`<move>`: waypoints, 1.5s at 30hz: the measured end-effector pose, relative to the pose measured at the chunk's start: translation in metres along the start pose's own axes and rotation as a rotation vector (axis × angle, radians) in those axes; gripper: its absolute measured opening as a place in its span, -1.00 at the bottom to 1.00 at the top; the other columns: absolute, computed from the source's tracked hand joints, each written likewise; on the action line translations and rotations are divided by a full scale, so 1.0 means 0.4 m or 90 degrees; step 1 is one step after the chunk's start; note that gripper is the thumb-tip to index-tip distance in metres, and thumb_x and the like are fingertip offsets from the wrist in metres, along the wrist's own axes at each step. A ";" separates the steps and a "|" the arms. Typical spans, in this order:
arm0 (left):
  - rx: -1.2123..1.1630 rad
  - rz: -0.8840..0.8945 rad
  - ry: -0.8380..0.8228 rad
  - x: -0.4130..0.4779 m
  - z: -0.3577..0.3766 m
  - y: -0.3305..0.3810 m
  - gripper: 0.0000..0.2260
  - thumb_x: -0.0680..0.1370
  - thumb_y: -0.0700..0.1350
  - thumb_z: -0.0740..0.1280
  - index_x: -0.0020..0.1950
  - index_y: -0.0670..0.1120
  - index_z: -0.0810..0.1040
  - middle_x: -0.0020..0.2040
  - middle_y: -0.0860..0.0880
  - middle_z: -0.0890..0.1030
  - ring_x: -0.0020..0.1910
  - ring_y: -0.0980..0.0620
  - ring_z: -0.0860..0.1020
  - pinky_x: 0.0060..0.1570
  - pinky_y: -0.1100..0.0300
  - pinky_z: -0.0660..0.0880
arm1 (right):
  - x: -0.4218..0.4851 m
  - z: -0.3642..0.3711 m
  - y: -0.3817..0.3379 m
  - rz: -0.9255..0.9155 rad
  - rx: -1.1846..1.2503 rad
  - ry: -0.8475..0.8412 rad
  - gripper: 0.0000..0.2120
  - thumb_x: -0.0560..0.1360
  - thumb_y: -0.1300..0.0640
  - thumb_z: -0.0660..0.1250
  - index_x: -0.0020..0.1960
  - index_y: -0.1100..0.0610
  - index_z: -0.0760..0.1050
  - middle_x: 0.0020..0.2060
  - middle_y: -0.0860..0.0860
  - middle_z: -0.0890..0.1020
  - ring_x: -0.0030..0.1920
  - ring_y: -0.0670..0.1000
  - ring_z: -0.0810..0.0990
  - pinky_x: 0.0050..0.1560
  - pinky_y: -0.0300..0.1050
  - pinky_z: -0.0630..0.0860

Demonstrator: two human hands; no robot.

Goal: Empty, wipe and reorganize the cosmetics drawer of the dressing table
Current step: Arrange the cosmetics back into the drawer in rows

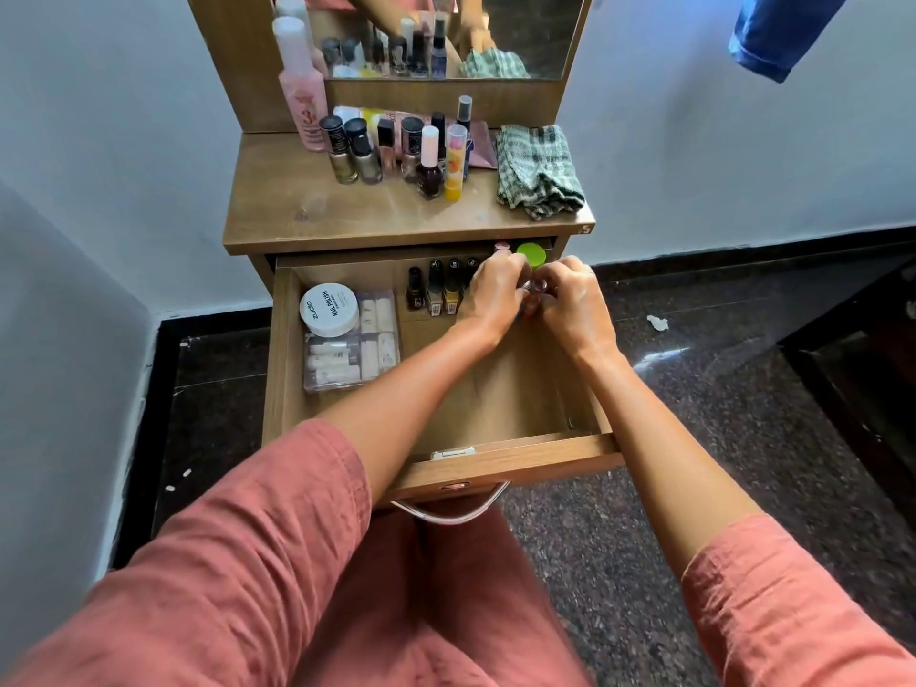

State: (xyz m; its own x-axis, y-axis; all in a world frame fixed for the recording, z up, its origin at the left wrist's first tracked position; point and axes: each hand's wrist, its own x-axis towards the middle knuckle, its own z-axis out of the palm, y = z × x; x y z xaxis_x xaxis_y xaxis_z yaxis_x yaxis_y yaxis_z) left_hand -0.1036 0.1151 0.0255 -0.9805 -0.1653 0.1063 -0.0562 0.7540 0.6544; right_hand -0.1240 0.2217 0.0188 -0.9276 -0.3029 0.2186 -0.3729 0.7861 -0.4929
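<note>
The wooden drawer of the dressing table is pulled out. At its left lie a clear plastic box of small items and a white round jar on top. Three nail polish bottles stand in a row at the back. My left hand and my right hand meet at the back right of the drawer, fingers closed around small clear pinkish bottles. A green-capped jar stands just behind my hands. What exactly each hand grips is partly hidden.
On the tabletop stand several nail polish bottles, a tall pink bottle and a folded green checked cloth. A mirror rises behind. The dark stone floor surrounds the table; white walls sit at both sides.
</note>
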 end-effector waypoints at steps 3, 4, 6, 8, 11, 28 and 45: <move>-0.011 -0.002 0.005 -0.004 -0.006 0.002 -0.87 0.46 -0.31 0.34 -0.01 -0.22 0.54 0.08 -0.18 0.53 0.06 -0.16 0.54 -0.03 0.07 0.47 | -0.002 -0.007 -0.003 0.014 0.016 -0.003 -0.82 0.41 0.34 0.32 0.01 0.29 0.55 -0.01 0.22 0.53 0.04 0.18 0.50 0.03 0.07 0.51; -0.014 -0.003 0.009 -0.004 -0.008 0.002 -0.87 0.46 -0.31 0.34 -0.01 -0.22 0.54 0.07 -0.17 0.53 0.04 -0.16 0.54 -0.04 0.07 0.48 | -0.003 -0.009 -0.004 0.018 0.018 -0.004 -0.82 0.41 0.35 0.32 0.01 0.29 0.55 0.00 0.21 0.53 0.03 0.18 0.51 0.02 0.08 0.51; -0.021 -0.003 0.014 -0.005 -0.013 0.000 -0.86 0.46 -0.32 0.34 0.00 -0.21 0.54 0.06 -0.16 0.54 0.02 -0.14 0.55 -0.03 0.05 0.50 | -0.003 -0.014 -0.007 0.024 0.022 -0.002 -0.79 0.41 0.37 0.30 0.04 0.29 0.54 0.01 0.21 0.53 0.03 0.18 0.52 0.04 0.06 0.52; -0.029 0.000 0.017 -0.006 -0.021 -0.001 -0.84 0.46 -0.33 0.33 0.02 -0.22 0.54 0.04 -0.16 0.55 0.01 -0.13 0.55 -0.01 0.02 0.50 | -0.001 -0.023 -0.014 0.030 0.027 0.006 -0.77 0.42 0.39 0.29 0.07 0.30 0.54 0.03 0.21 0.54 0.03 0.17 0.54 0.05 0.00 0.52; -0.041 0.020 0.046 -0.004 -0.047 0.001 -0.83 0.45 -0.34 0.31 0.02 -0.21 0.56 0.03 -0.17 0.58 0.01 -0.14 0.56 0.01 0.02 0.51 | 0.011 -0.042 -0.036 0.033 0.062 0.034 -0.76 0.41 0.42 0.26 0.05 0.31 0.56 0.01 0.23 0.56 0.00 0.18 0.56 0.04 -0.03 0.50; -0.019 0.047 0.323 0.107 -0.263 -0.076 -0.72 0.53 -0.28 0.22 0.23 -0.17 0.49 0.20 -0.12 0.47 0.20 -0.02 0.45 0.14 0.16 0.49 | 0.201 -0.056 -0.295 -0.111 0.083 0.084 -0.64 0.49 0.32 0.22 0.28 0.18 0.44 0.19 0.14 0.49 0.18 0.07 0.48 0.20 -0.12 0.46; -0.079 0.074 0.261 0.077 -0.272 -0.059 -0.86 0.51 -0.24 0.28 0.03 -0.18 0.56 -0.02 -0.12 0.60 -0.07 0.00 0.57 -0.04 0.08 0.55 | 0.171 -0.081 -0.278 -0.126 0.162 0.119 -0.82 0.45 0.36 0.25 0.00 0.26 0.57 -0.02 0.17 0.61 -0.11 -0.05 0.52 -0.11 -0.33 0.41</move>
State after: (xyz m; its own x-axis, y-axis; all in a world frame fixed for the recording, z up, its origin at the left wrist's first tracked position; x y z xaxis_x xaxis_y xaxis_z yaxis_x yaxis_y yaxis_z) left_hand -0.1120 0.0230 0.0947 -0.8221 -0.3409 0.4560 0.0978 0.7045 0.7030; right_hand -0.1452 0.1311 0.1159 -0.8254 -0.3136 0.4694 -0.5603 0.5561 -0.6139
